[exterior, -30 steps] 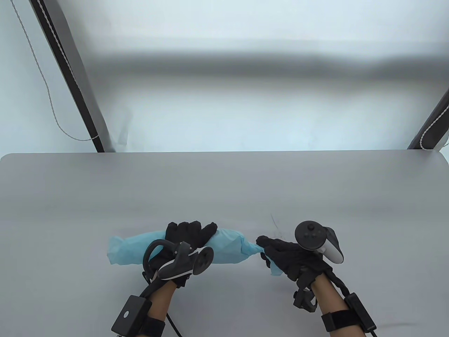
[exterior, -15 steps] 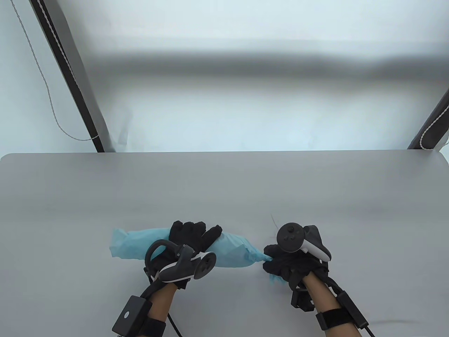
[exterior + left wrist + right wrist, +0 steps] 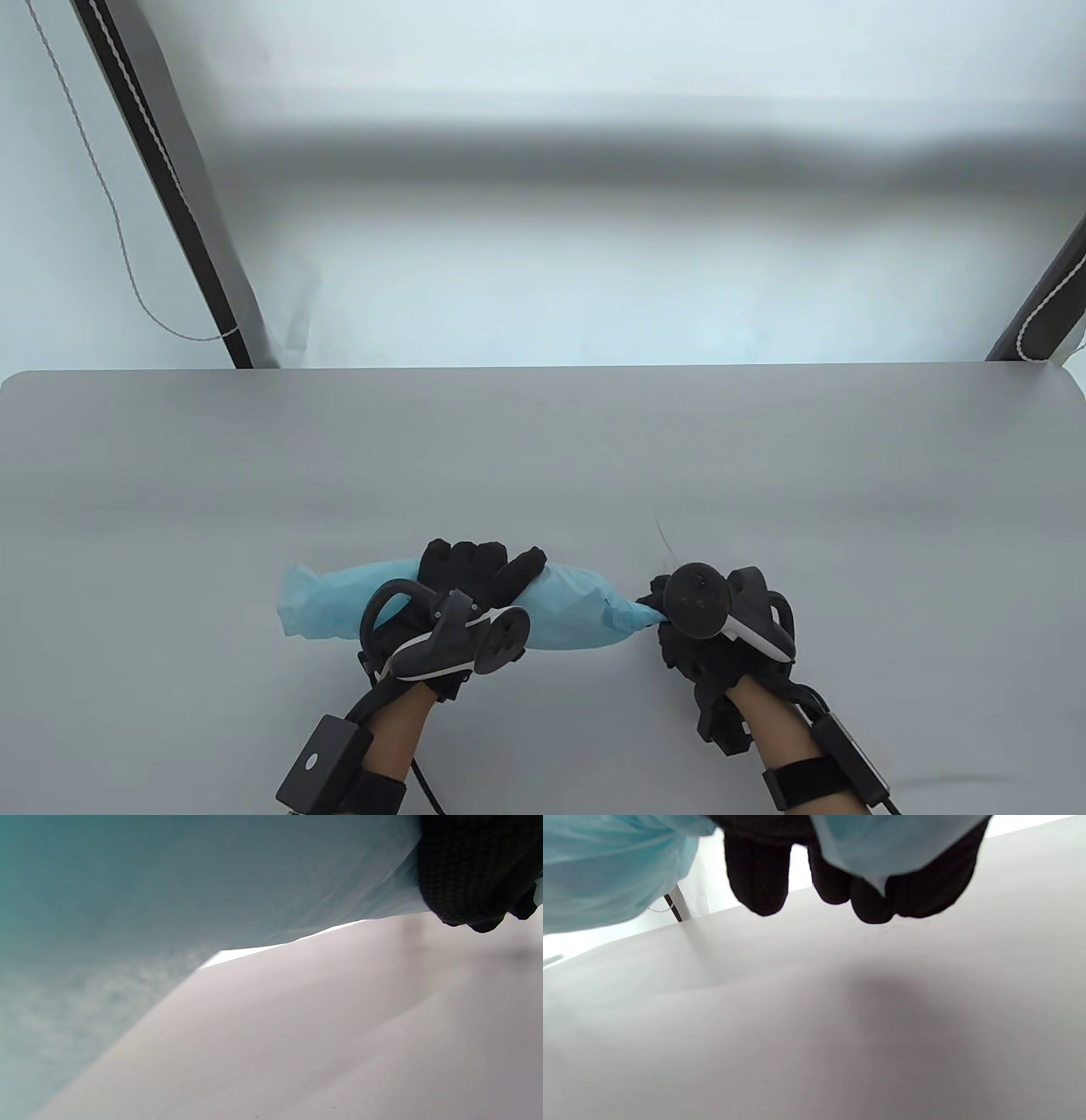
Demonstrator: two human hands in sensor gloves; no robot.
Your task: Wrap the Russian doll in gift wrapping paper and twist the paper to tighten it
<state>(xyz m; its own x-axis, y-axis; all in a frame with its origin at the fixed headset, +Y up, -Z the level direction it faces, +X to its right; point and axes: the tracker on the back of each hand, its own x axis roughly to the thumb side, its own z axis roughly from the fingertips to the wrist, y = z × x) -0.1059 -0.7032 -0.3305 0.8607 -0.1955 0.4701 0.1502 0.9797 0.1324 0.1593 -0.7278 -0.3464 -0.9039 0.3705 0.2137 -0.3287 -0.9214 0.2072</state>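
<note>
A long bundle of light blue wrapping paper (image 3: 577,611) lies sideways near the table's front edge; the doll inside is hidden. My left hand (image 3: 471,577) grips the bundle's middle, fingers curled over its top. My right hand (image 3: 679,624) pinches the paper's narrowed, twisted right end. The bundle's left end (image 3: 301,603) stands loose and open. The left wrist view shows the blue paper (image 3: 169,878) close up with one gloved finger (image 3: 466,878) on it. In the right wrist view my fingers (image 3: 759,878) curl round a flap of blue paper (image 3: 882,844).
The grey table (image 3: 543,458) spreads wide behind and beside both hands. Its far edge runs across the middle of the table view. Dark frame posts (image 3: 170,187) rise at the back left and back right.
My right hand has rolled over, knuckles and tracker turning leftward, and the right paper end has tightened into a thin twist. The bundle and left hand shifted slightly to the right.
</note>
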